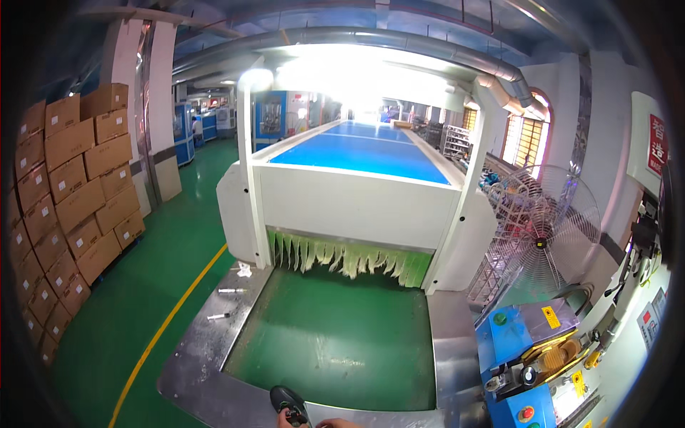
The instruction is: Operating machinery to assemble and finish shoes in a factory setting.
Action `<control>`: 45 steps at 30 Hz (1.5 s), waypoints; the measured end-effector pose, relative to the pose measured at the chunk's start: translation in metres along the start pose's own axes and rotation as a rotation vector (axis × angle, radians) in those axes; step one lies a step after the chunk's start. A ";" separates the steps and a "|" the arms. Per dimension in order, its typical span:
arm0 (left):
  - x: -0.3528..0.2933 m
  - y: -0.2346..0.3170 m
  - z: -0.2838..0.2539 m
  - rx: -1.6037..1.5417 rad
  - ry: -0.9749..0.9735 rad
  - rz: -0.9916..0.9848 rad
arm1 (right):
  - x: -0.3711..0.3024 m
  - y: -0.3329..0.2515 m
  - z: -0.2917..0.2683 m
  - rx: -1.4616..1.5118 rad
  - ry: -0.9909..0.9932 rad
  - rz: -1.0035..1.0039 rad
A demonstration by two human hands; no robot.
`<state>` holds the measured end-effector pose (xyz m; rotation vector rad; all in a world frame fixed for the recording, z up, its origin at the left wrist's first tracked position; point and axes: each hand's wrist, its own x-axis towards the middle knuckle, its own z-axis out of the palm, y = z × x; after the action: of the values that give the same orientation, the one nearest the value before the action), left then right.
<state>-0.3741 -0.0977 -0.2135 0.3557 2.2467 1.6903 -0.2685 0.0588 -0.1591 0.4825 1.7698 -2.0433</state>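
Observation:
At the lower edge, my left hand is closed on a black shoe, held above the near metal rim of a conveyor. Only the upper part of the shoe shows. Just right of it, a small part of my right hand comes into view, its fingers mostly cut off by the picture's edge. Ahead of both hands lies the green conveyor belt, framed by a metal table. The belt runs under a ragged green fringe curtain into a white machine housing.
Two syringe-like tubes and a crumpled white scrap lie on the table's left side. A blue machine with buttons stands close on the right, a large caged fan behind it. Stacked cartons line the left.

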 end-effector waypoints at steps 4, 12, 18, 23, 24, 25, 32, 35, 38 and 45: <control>0.011 0.014 -0.022 -0.095 -0.110 -0.088 | -0.027 0.044 -0.034 -0.221 0.393 -0.114; 0.032 0.026 -0.133 0.135 -0.161 0.019 | -0.130 0.170 -0.074 -0.430 0.809 0.061; 0.044 0.046 -0.168 0.118 -0.354 -0.025 | -0.139 0.236 -0.095 -0.452 0.865 0.110; 0.004 0.073 -0.123 0.775 0.191 0.077 | -0.117 0.168 -0.091 -0.555 0.808 -0.004; -0.005 0.079 -0.113 0.833 0.285 0.250 | -0.116 0.132 -0.085 -0.502 0.886 -0.104; -0.015 0.084 -0.103 0.892 0.373 0.414 | -0.120 0.090 -0.077 -0.457 0.871 -0.184; -0.042 0.111 -0.044 0.539 -0.097 0.516 | -0.231 -0.203 -0.031 -0.244 1.083 -1.266; -0.046 0.112 -0.038 0.540 -0.177 0.476 | -0.280 -0.251 -0.022 -0.397 1.393 -1.826; -0.054 0.110 -0.042 0.528 -0.229 0.412 | -0.303 -0.264 -0.019 -0.525 1.383 -1.791; -0.063 0.111 -0.043 0.432 -0.336 0.342 | -0.317 -0.259 -0.029 -0.551 1.437 -1.779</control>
<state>-0.3308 -0.1290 -0.0893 1.0902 2.3623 1.1433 -0.1258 0.1419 0.2164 -0.0446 4.6534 -1.3544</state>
